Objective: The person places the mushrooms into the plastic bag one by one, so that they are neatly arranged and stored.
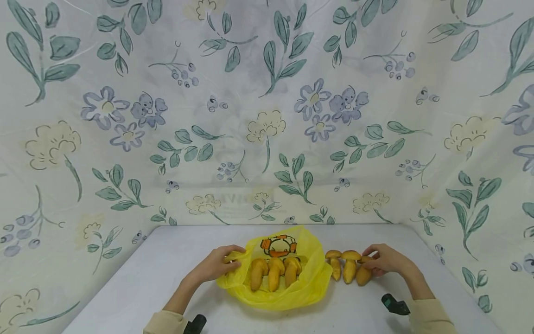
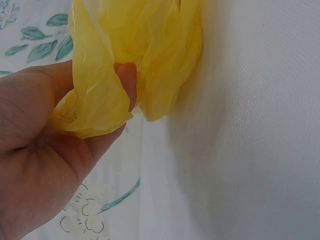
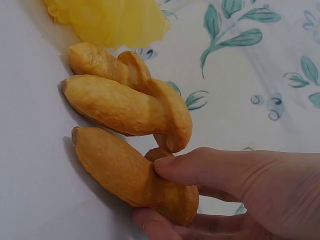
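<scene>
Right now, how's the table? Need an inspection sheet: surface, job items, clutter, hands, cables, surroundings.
Surface: white table, flat.
Job items: yellow bag, spread open, three mushrooms lying in it; three more mushrooms side by side on the table, right of the bag.
Clutter: nothing seen.
Hands: left hand pinches the bag's edge; right hand grips the rightmost mushroom.
Cables: nothing seen.
Surroundings: flower-print sheet behind and on both sides; black device near each wrist.
</scene>
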Tool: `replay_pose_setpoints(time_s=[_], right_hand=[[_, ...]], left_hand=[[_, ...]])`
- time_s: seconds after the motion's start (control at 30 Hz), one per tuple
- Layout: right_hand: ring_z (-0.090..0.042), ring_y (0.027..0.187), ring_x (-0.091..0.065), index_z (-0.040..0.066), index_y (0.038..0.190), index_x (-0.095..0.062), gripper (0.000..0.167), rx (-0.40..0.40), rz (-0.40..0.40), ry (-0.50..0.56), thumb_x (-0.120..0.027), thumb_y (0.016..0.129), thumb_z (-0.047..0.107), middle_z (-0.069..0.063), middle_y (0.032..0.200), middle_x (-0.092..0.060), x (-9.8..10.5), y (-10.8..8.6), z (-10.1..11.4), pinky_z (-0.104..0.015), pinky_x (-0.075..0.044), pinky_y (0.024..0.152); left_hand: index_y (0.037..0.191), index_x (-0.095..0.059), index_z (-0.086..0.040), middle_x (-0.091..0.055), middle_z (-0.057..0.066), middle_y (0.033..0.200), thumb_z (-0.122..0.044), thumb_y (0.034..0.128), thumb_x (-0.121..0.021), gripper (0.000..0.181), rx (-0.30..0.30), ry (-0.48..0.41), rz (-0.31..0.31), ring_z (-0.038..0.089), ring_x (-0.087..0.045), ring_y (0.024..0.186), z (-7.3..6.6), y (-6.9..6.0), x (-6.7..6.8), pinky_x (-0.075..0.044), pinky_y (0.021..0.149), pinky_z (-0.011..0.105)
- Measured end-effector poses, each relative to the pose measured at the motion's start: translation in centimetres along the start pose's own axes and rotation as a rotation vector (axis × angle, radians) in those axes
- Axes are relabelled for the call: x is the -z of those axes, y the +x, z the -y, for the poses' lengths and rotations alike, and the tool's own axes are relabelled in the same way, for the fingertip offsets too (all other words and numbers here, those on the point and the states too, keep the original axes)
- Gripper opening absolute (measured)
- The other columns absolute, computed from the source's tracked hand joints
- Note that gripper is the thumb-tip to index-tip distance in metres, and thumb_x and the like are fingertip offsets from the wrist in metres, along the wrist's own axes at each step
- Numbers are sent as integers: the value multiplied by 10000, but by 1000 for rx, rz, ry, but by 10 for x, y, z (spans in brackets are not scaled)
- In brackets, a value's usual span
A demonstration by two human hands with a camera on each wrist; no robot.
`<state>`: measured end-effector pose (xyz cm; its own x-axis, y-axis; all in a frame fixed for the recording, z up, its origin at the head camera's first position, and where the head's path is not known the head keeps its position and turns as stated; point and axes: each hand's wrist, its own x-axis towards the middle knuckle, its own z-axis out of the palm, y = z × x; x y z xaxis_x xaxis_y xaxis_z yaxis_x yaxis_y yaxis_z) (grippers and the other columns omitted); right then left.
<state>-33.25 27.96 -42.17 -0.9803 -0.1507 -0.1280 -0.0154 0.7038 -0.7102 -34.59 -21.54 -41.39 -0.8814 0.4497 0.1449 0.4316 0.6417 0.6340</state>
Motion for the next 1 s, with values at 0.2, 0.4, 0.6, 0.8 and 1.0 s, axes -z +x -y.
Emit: replay_pose_setpoints(time_s=[0.2,0.4,0.6,0.8,1.0], right_hand=[[-161,758,-620,-51,1200,-585,415,3,-4,6,-717,882,180,-171,1052,-659,3,0,-3,-323,-596,689],[-166,758,-623,-58,1200,-581,404,3,-7,-1,-705,890,170,-195,1055,-662,8,0,-6,-324,-599,687],[-167,745,-609,-58,1195,-577,391,-2,-11,9,-700,889,154,-193,1041,-654,9,0,-8,-316,-594,676],[-162,727,-606,-49,1187,-584,414,-20,-10,0,-728,870,175,-166,1012,-652,6,0,-7,-304,-584,666],[-163,723,-608,-28,1187,-584,448,-51,-19,-36,-756,847,206,-142,999,-648,2,1,-2,-295,-576,661]], left_hand=[[1252,-631,-78,-594,184,1355,-149,937,-648,323,-10,8,1,403,-508,1294,0,0,0,-395,1064,630],[1250,-630,-69,-594,195,1351,-159,940,-647,324,-19,16,4,411,-512,1285,0,-1,0,-399,1058,630],[1250,-631,-70,-594,195,1351,-158,941,-645,322,-16,11,4,414,-510,1287,-1,-1,0,-396,1061,632],[1255,-628,-78,-587,188,1362,-150,940,-645,323,-3,-3,9,405,-505,1295,0,0,-1,-388,1068,633],[1253,-631,-82,-588,183,1362,-148,940,-645,320,4,1,5,411,-499,1297,0,0,0,-381,1068,642]])
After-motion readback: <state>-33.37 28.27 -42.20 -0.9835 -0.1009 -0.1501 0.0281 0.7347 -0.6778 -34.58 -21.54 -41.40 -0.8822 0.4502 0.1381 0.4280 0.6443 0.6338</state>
